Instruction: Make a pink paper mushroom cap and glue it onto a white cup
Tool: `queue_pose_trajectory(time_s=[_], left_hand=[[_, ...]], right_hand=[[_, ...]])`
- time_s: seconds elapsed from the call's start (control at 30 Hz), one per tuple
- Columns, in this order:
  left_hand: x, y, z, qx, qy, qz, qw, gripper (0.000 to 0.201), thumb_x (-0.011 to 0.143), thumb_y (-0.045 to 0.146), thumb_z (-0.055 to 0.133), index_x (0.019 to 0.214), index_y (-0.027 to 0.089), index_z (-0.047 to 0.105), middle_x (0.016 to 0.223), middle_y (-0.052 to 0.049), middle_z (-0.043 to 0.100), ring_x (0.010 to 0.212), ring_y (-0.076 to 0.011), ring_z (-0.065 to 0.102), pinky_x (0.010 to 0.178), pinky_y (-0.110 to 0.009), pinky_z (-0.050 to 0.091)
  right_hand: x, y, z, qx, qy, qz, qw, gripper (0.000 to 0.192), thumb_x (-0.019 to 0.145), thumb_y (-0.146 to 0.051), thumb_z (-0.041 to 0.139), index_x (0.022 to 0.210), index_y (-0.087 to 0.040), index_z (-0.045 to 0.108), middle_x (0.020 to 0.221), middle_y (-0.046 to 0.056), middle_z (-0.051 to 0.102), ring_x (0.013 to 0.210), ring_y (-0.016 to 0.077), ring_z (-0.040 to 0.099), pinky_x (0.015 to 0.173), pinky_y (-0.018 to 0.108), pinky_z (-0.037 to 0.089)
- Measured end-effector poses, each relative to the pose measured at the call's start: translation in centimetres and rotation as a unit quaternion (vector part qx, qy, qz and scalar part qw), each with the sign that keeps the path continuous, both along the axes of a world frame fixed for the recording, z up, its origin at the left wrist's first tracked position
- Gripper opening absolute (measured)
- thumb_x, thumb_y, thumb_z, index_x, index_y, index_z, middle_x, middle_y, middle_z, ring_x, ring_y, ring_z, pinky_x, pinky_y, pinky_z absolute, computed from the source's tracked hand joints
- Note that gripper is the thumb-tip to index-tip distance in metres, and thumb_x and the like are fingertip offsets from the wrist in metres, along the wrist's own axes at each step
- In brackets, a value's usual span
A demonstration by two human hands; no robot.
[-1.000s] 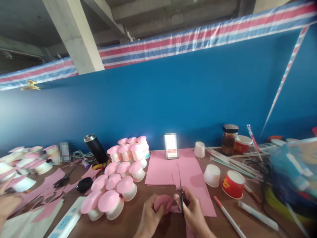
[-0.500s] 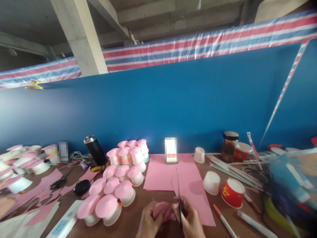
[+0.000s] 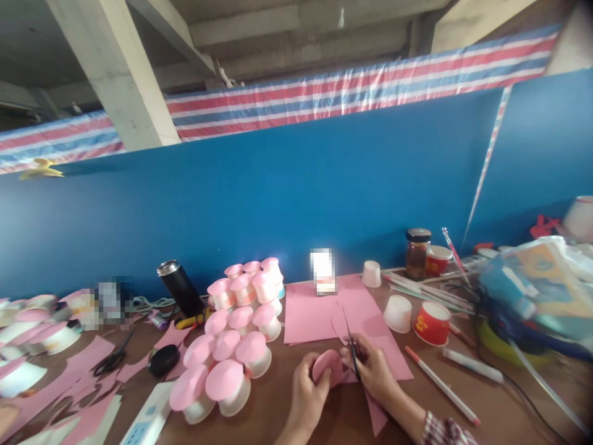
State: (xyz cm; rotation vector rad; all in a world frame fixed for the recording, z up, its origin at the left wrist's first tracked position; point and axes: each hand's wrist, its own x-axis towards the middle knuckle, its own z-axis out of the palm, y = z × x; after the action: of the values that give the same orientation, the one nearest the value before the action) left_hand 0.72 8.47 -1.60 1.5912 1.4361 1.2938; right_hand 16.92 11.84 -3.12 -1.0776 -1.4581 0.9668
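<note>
Pink paper disc (image 3: 327, 367), likely thin, light, floppy and easily creased, pinched at its rim by left hand (image 3: 308, 389) over brown table (image 3: 500, 408), best held by edge; scissors (image 3: 351, 343) gripped in right hand (image 3: 376, 372), fingers closed.

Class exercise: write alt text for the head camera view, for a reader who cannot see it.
A person's right hand holds scissors against a pink paper disc gripped by the left hand, over a brown table. To the left stand white cups topped with pink discs; pink paper sheets, a red cup and pens lie beyond.
</note>
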Motion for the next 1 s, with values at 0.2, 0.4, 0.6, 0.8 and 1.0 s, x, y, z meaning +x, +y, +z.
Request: queue_pose_trajectory(time_s=[0.2,0.4,0.6,0.8,1.0], left_hand=[[-0.1,0.3,0.0,0.004,-0.022,-0.036,0.999,0.012,0.074,0.022,0.056,0.077,0.014,0.064,0.071,-0.004,0.065,0.067,-0.0166,0.057,0.064,-0.026,0.046],[0.5,2.1,1.3,-0.027,-0.121,-0.033,0.992,0.023,0.076,0.03,0.059,0.085,0.011,0.068,0.078,-0.009,0.07,0.072,-0.0194,0.062,0.068,-0.028,0.049],[1.6,3.6,0.5,-0.067,-0.306,-0.022,0.95,0.035,0.069,0.036,0.068,0.092,0.009,0.066,0.076,-0.009,0.07,0.067,-0.0188,0.064,0.066,-0.029,0.051],[1.0,2.9,-0.1,-0.124,-0.409,-0.101,0.898,0.032,0.067,0.032,0.072,0.088,0.01,0.064,0.075,-0.008,0.07,0.069,-0.0196,0.066,0.066,-0.032,0.052],[0.7,2.7,0.6,-0.134,-0.455,-0.111,0.873,0.027,0.067,0.031,0.073,0.084,0.011,0.064,0.073,-0.006,0.07,0.065,-0.0172,0.066,0.062,-0.028,0.051]], right_hand=[[0.2,-0.1,0.3,-0.01,-0.005,-0.03,0.999,0.034,0.075,-0.037,0.065,0.099,-0.015,0.056,0.063,0.0,0.06,0.055,0.0141,0.058,0.049,0.022,0.047],[0.1,-0.4,1.0,-0.013,0.009,-0.042,0.999,0.036,0.077,-0.039,0.061,0.1,-0.013,0.057,0.058,-0.001,0.058,0.052,0.0139,0.057,0.046,0.022,0.044],[-0.3,-0.8,1.6,-0.017,0.052,-0.021,0.998,0.038,0.077,-0.041,0.061,0.101,-0.013,0.054,0.06,-0.001,0.058,0.053,0.0128,0.056,0.048,0.022,0.045],[-0.8,-2.0,2.2,0.014,0.033,0.017,0.999,0.035,0.073,-0.035,0.067,0.1,-0.016,0.055,0.069,0.0,0.061,0.063,0.0144,0.058,0.058,0.024,0.049],[-1.6,-1.9,4.3,0.015,0.01,0.021,1.0,0.038,0.074,-0.035,0.066,0.104,-0.015,0.056,0.069,0.0,0.06,0.062,0.0137,0.056,0.055,0.023,0.046]])
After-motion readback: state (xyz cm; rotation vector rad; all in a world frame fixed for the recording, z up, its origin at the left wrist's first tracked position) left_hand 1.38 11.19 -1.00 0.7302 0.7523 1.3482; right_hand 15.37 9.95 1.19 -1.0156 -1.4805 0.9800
